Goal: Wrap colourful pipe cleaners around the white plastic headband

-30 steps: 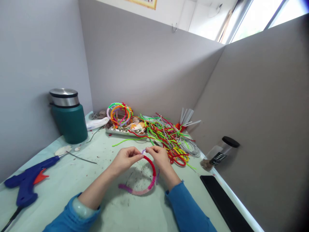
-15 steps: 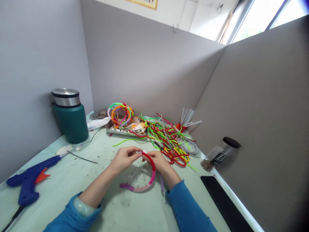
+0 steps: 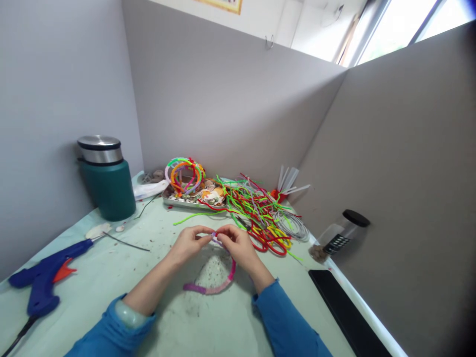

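A curved band point(image 3: 220, 288), wrapped in purple, pink and red fuzzy stem, hangs from my hands as an open arc over the table. My left hand point(image 3: 190, 241) pinches at its upper end, where a bit of lilac stem shows. Right beside it, my right hand point(image 3: 235, 243) closes its thumb and fingers on the band and the lilac stem, fingertips nearly touching those of my left hand. The red upper part of the band is mostly hidden behind my right hand.
Behind the hands lie a metal tray point(image 3: 193, 204) with colourful rings point(image 3: 185, 177) and a heap of fuzzy stems point(image 3: 253, 201). At left are a green flask point(image 3: 107, 188) and a blue glue gun point(image 3: 42, 277). A jar point(image 3: 336, 238) and black strip point(image 3: 345, 312) are at right.
My right hand has moved slightly left and up, over the red part of the band. The lilac stem that hung below my right hand now shows between the fingertips.
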The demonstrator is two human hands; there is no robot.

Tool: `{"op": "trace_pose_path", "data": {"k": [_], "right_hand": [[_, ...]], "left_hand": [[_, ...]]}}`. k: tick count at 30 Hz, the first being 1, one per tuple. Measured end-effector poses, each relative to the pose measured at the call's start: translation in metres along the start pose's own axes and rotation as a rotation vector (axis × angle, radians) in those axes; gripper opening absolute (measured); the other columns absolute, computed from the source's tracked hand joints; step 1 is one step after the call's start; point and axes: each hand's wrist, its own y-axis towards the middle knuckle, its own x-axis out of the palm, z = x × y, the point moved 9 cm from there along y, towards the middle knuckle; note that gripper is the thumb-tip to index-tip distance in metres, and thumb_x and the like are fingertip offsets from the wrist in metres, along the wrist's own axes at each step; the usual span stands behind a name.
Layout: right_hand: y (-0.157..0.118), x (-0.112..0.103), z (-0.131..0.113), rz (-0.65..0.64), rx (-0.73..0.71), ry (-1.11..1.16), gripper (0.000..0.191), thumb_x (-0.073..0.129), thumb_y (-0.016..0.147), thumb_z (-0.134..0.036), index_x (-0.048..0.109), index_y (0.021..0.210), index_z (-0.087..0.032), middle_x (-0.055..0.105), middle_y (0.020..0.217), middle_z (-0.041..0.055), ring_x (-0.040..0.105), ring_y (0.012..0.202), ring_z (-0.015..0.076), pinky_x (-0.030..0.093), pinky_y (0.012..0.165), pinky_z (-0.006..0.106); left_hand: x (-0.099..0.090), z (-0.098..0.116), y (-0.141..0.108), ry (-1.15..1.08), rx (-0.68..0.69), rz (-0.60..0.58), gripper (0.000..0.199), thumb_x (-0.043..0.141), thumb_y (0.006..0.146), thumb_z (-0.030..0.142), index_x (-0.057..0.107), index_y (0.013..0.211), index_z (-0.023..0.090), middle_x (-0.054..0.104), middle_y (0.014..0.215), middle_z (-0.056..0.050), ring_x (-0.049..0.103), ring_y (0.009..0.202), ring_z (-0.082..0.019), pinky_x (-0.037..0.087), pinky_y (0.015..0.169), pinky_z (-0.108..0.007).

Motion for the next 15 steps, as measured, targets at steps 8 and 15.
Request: {"op": "trace_pose_path", "data": {"k": [8, 15], "right_hand": [[-0.008, 0.005, -0.022, 0.05, -0.184, -0.269, 0.013, 0.048, 0.08, -0.02, 0.06, 0.083, -0.016, 0.06, 0.076, 0.0021, 0.053, 0.069, 0.0127, 0.04, 0.063, 0.023], [-0.01, 0.007, -0.029, 0.052, -0.242, -0.333, 0.01, 0.048, 0.081, -0.018, 0.058, 0.08, -0.017, 0.058, 0.077, 0.0022, 0.052, 0.072, 0.0132, 0.038, 0.066, 0.023]], "left_hand": [[0.004, -0.003, 0.002, 0.014, 0.028, -0.006, 0.024, 0.06, 0.063, 0.036, 0.067, 0.071, 0.014, 0.066, 0.066, -0.004, 0.055, 0.064, -0.017, 0.039, 0.058, -0.023], [0.007, -0.008, 0.004, 0.061, 0.037, -0.039, 0.024, 0.055, 0.066, 0.034, 0.063, 0.07, 0.012, 0.063, 0.065, -0.003, 0.053, 0.061, -0.014, 0.038, 0.057, -0.023]]}}
